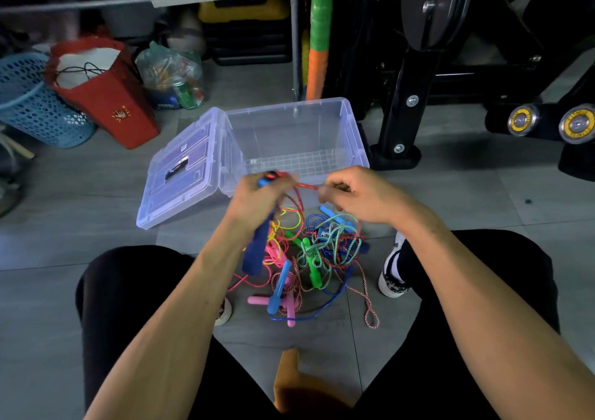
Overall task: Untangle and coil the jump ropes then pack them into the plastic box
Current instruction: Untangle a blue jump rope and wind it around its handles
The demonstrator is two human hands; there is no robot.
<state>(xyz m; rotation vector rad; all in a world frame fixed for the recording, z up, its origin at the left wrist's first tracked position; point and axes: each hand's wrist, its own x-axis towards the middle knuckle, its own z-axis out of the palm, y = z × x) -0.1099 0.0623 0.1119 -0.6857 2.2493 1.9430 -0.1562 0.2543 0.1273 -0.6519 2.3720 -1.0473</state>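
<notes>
On the grey tiled floor, a clear plastic box stands open. The left hand is closed round blue handles and the right hand pinches the limp red-and-white braided rope; it looks light and snag-prone, best held at its stiff handles.

I see the plastic box open at the top, its inside free to reach from above. Left of the box its lid leans on the wall and blocks that side. Right of the box a black machine frame stands close. Nearer me than the box, the tangled ropes cover the floor between my knees
</notes>
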